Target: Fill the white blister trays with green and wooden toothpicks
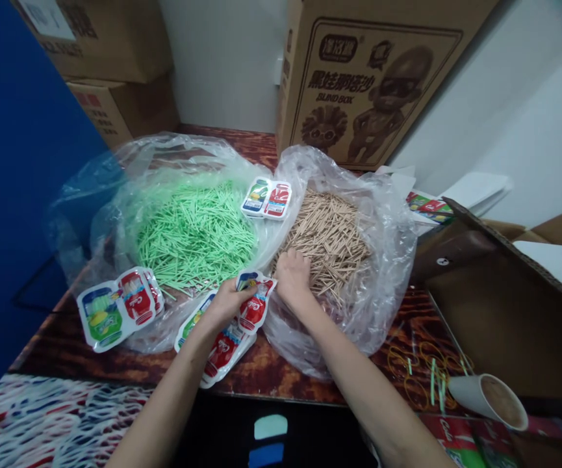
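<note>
While curled, right hand (293,276) amid sticks (332,234)

The big cardboard box (378,84) at the far right bears "BLIND BOX" in dark capitals, under a row of larger Chinese characters and a small framed logo. Print on the stacked boxes (115,65) at far left and on the packets (115,309) is too blurred to read.

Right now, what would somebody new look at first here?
Probably the bright green sticks heaped on the left, next to a heap of tan sticks. The right hand rests curled on the tan heap, while the left hand holds a colourful packet.
</note>
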The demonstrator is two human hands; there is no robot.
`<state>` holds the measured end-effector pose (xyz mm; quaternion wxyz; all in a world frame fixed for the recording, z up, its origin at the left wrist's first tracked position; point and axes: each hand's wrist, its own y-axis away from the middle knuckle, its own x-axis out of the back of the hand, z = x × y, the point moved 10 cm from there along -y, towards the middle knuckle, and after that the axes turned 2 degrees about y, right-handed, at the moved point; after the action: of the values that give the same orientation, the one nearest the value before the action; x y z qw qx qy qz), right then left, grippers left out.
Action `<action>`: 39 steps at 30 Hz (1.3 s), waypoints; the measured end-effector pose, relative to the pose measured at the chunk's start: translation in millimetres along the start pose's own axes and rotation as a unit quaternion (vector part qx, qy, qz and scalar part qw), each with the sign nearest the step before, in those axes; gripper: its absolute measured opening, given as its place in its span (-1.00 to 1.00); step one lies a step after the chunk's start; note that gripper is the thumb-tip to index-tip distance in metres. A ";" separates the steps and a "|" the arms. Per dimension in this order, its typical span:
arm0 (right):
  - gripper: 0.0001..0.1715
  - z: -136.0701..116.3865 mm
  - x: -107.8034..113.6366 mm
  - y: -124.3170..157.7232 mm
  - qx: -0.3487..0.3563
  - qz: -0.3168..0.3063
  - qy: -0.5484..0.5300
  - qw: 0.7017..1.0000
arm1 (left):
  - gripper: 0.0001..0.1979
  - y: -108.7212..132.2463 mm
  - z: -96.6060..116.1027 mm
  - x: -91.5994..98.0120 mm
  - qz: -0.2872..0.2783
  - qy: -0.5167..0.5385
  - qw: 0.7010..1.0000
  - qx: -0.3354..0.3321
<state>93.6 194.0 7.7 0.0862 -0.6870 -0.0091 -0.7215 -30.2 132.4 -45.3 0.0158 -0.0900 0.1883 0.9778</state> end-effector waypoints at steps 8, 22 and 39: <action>-0.74 -3.2 -4.5 -4.7 0.015 -0.044 -0.048 0.998 | -0.63 0.1 -3.7 2.0 0.001 0.002 1.000 0.002; -0.70 106.1 3.2 -8.5 -0.092 -0.106 -0.460 0.877 | -0.75 3.4 0.2 -0.6 -0.034 -0.016 0.999 -0.020; -0.64 -12.4 -57.0 113.5 -0.053 -0.407 -0.761 0.502 | -0.72 21.2 15.1 -70.5 -0.169 0.032 0.985 0.003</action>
<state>99.2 87.0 -61.5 -0.2938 -0.8950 -0.3118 0.1246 35.2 118.5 -11.0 0.1749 -0.1522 0.1741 0.9570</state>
